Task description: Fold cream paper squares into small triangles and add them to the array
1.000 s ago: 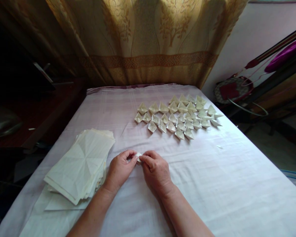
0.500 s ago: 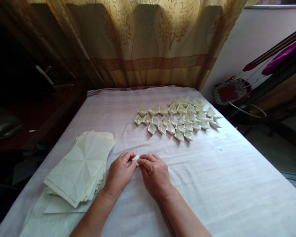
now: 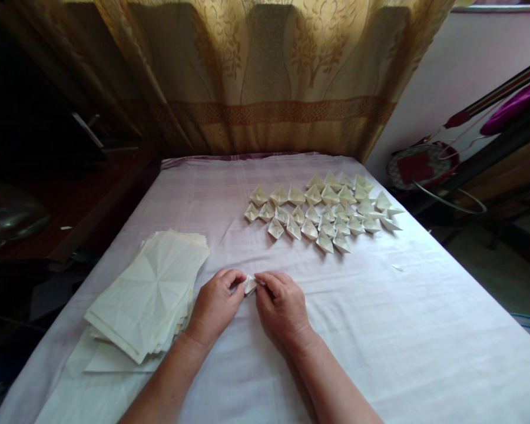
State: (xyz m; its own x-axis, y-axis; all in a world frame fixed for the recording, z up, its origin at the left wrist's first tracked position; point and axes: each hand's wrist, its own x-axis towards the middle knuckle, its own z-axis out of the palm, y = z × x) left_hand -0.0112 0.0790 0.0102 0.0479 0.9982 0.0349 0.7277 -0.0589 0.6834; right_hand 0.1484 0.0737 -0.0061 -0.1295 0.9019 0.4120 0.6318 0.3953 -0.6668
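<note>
A small piece of folded paper (image 3: 249, 285) is pinched between my two hands, just above the cloth-covered table (image 3: 380, 335). My left hand (image 3: 218, 299) grips its left side with thumb and fingers. On its right side, the fingertips of my right hand (image 3: 283, 303) close on the paper. Most of the paper's lower part is hidden by the fingers. Beyond my hands, to the right, several folded paper boats (image 3: 309, 229) stand in rows. Left of my left hand lies a stack of creased paper sheets (image 3: 159, 282).
Loose larger sheets (image 3: 88, 383) lie under the stack. A paper scrap (image 3: 398, 268) rests on the cloth at right. Behind the table hangs a gold curtain (image 3: 269, 106). A dark red cabinet (image 3: 119, 188) stands left; a patterned bag (image 3: 419, 168) is beyond the right edge.
My right fingers have shifted to the paper's right edge, so more of its pointed shape shows. The whole view has moved slightly. The boats and the stack stay in place.
</note>
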